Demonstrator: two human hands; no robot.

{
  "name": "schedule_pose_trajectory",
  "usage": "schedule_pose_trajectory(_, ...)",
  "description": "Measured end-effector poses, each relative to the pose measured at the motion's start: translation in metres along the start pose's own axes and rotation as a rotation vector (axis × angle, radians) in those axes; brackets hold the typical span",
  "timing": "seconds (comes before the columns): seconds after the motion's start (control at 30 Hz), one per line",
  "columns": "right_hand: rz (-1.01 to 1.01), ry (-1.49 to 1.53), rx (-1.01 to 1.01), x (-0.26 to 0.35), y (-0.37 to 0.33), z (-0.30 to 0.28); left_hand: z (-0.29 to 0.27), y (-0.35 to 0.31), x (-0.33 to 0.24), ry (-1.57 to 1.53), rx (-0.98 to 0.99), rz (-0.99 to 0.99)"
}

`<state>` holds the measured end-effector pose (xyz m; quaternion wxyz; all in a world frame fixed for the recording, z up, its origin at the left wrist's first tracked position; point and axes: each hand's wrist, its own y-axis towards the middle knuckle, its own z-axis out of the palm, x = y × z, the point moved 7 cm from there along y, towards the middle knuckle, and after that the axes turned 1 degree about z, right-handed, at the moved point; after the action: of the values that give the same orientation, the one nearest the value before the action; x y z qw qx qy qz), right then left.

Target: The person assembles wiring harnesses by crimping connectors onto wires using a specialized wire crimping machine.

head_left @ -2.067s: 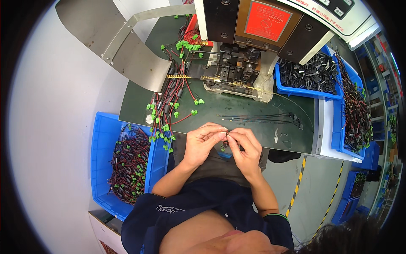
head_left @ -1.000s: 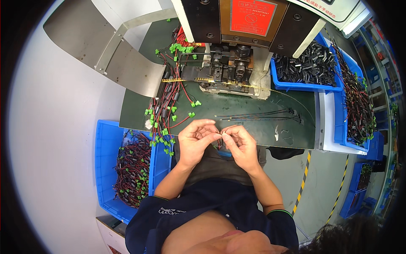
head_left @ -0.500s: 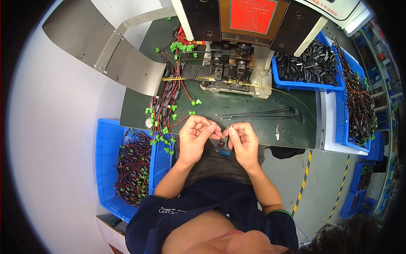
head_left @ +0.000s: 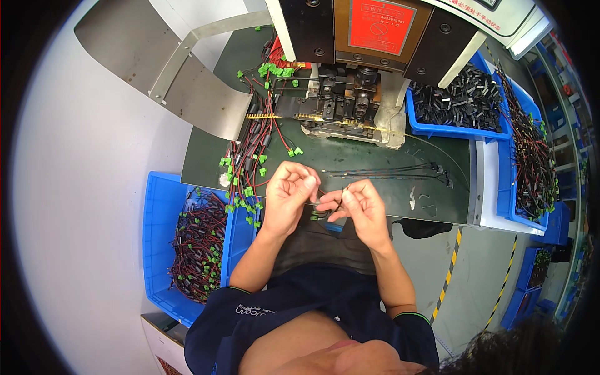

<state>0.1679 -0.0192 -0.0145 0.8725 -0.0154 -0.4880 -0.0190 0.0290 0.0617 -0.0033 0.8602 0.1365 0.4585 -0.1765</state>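
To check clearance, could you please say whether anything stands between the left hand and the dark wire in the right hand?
Yes: in this view, extended fingers of the right hand lie between the left hand and the dark wire; nothing else is clearly visible there.

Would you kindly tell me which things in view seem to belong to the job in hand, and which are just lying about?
Likely in use:
thin dark wire, in the right hand
black-ended leads on the bench
green-ended wires

Apparently lying about:
pale scrap near the bench's front edge
whitish scrap beside the green-ended wires
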Motion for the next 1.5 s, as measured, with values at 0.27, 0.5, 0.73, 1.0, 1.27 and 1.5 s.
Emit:
schedule_pose_trajectory(0.27,-0.027,-0.122,-0.041,0.000,0.007,-0.001,0.033,-0.005,-0.036,0.938,0.207,0.204)
schedule_pose_trajectory(0.5,-0.009,-0.023,-0.054,-0.008,0.009,-0.004,0.041,-0.013,-0.040,0.941,0.246,0.393)
schedule_pose_trajectory(0.73,-0.081,-0.232,-0.068,-0.002,0.009,0.000,0.002,-0.002,-0.023,0.549,0.068,0.085)
schedule_pose_trajectory(1.0,-0.201,-0.430,-0.129,0.000,0.001,0.005,0.003,-0.007,-0.029,0.496,-0.030,0.122)
schedule_pose_trajectory(1.27,-0.218,-0.303,-0.176,0.010,-0.005,-0.006,0.015,-0.012,-0.065,0.741,0.003,0.325)
schedule_pose_trajectory(1.5,-0.288,-0.264,-0.250,0.036,-0.025,-0.032,0.046,-0.041,-0.113,1.415,-0.106,0.766)
